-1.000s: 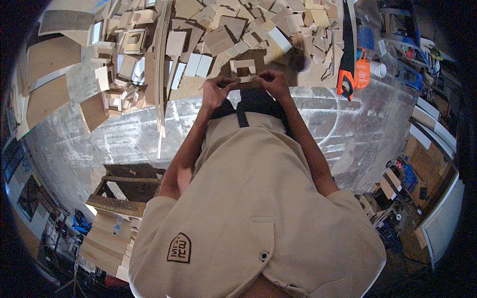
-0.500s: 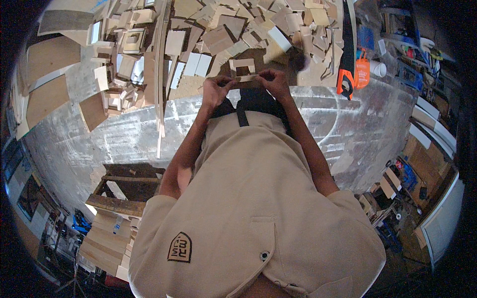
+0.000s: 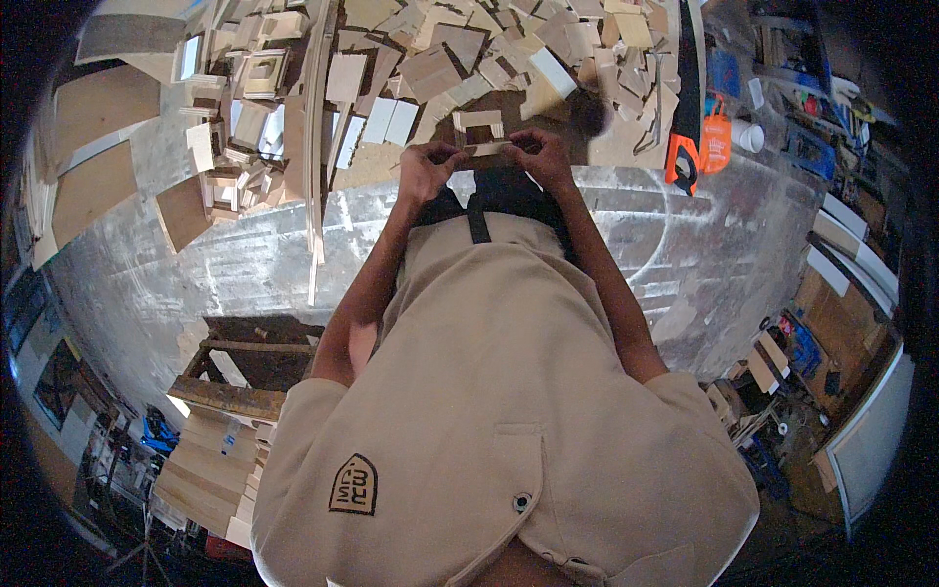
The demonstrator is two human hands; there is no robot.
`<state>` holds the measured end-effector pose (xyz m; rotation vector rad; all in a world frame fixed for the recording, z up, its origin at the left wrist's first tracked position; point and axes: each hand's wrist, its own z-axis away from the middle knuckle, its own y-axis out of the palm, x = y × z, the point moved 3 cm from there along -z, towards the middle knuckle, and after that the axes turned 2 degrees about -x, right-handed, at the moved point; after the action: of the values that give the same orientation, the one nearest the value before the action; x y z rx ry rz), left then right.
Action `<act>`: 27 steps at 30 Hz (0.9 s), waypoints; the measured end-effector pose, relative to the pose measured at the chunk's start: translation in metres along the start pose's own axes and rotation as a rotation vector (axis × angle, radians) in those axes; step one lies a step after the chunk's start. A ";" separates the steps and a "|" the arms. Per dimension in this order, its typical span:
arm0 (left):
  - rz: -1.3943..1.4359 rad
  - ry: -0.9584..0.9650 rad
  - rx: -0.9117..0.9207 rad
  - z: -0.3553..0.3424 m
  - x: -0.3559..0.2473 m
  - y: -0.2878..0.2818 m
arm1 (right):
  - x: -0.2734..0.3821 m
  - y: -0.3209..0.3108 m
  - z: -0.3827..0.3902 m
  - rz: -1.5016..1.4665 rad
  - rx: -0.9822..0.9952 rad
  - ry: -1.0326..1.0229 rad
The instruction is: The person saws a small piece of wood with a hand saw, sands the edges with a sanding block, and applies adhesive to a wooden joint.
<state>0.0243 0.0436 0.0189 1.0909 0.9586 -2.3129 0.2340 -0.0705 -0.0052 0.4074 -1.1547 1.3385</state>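
Between my hands lies a small frame of light wood pieces, a rectangle around a dark middle. A thin pale wood strip runs along its near side, and I cannot tell whether it is joined to the frame. My left hand is closed in a pinch at the strip's left end. At the right end, the thumb and fingers of my right hand pinch it too. Both hands are at the near edge of the work surface, and their fingertips partly hide the strip's ends.
Many loose wood offcuts cover the far surface. Long thin wood strips stand out past its edge on the left, beside stacked small pieces. An orange-handled handsaw lies at right, near an orange bag and a white bucket.
My hands have shifted only very slightly and keep their pinch on the strip. The whole view has moved a little.
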 end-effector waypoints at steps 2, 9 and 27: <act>0.024 0.001 0.004 -0.001 0.002 0.001 | 0.001 0.001 -0.001 -0.005 0.004 -0.014; 0.091 -0.035 0.014 -0.004 0.015 0.006 | 0.009 -0.001 0.000 0.029 0.029 -0.035; 0.120 -0.010 0.019 -0.002 0.000 0.000 | 0.004 0.001 -0.004 0.076 0.003 -0.041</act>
<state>0.0254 0.0449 0.0183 1.1125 0.8448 -2.2329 0.2343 -0.0653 -0.0041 0.3987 -1.2127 1.4033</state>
